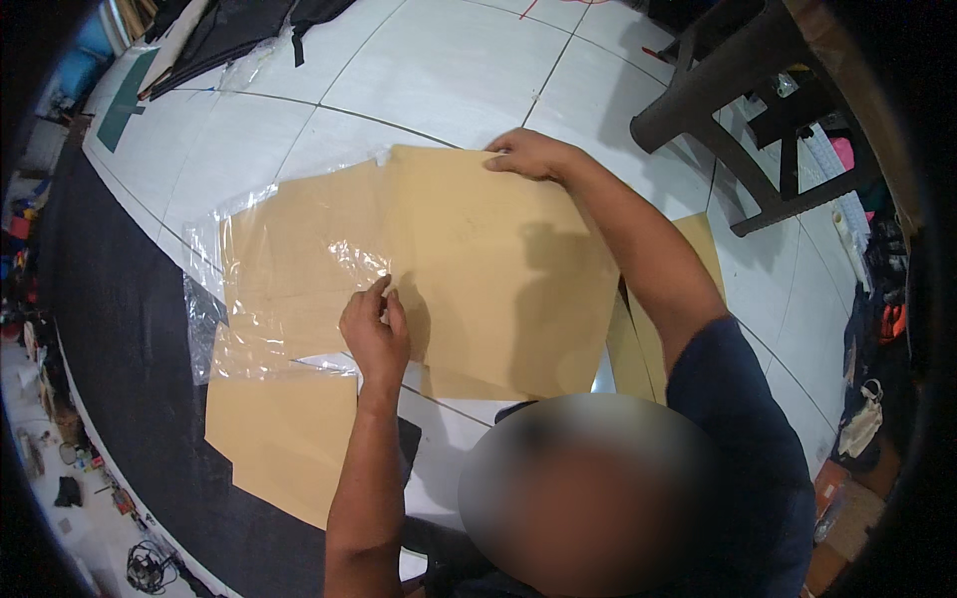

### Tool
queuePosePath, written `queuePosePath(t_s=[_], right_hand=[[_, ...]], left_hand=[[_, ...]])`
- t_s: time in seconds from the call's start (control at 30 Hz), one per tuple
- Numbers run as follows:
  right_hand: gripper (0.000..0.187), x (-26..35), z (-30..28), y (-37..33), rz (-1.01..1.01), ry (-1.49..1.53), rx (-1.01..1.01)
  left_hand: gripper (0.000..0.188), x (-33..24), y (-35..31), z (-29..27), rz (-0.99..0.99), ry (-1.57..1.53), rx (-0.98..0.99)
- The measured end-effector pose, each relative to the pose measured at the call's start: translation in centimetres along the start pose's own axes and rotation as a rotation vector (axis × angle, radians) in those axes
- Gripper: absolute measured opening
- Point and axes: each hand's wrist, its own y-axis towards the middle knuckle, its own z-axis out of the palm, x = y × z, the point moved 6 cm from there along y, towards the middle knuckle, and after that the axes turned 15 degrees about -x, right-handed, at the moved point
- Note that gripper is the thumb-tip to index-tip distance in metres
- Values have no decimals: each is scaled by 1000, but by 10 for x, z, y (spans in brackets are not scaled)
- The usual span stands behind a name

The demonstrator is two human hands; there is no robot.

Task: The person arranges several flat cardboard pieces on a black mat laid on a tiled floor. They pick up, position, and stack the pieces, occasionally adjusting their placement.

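A large tan sheet of card or paper [498, 269] lies in front of me, with other tan edges showing under it. My right hand [530, 156] grips its far edge near the far right corner, fingers closed over the rim. To its left, a clear plastic sleeve [204, 259] covers another tan sheet [299, 229] and reflects the light. My left hand [375, 327] is closed in a pinch at the sleeve's right edge, beside the large sheet's left side. Nearer me on the left lies a separate tan piece with angled corners [284, 439].
White floor tiles [429, 60] lie beneath, with a black mat [130, 399] along the left. A dark plastic stool [738, 110] stands far right. More tan pieces [643, 349] lie under my right arm. Black fabric [229, 50] is at the far left, near a green triangular piece [122, 105].
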Motion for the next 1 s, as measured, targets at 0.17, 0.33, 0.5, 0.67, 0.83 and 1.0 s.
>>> queuePosePath(t_s=[0.17, 0.33, 0.5, 0.67, 0.83, 1.0], right_hand=[[48, 35, 37, 56, -69, -106, 96], [48, 33, 23, 63, -76, -88, 191], [47, 45, 31, 55, -37, -112, 291], [49, 70, 62, 81, -249, -108, 178], [40, 108, 63, 102, -218, 107, -235], [40, 99, 12, -2, -400, 116, -907]], left_hand=[[19, 4, 1, 3, -67, 24, -11], [15, 20, 4, -12, -150, 12, -68], [16, 11, 0, 1, -87, -24, 12], [21, 3, -7, 14, -49, -82, 133], [26, -5, 4, 26, 30, -230, 86], [15, -5, 27, 48, 18, -269, 90]])
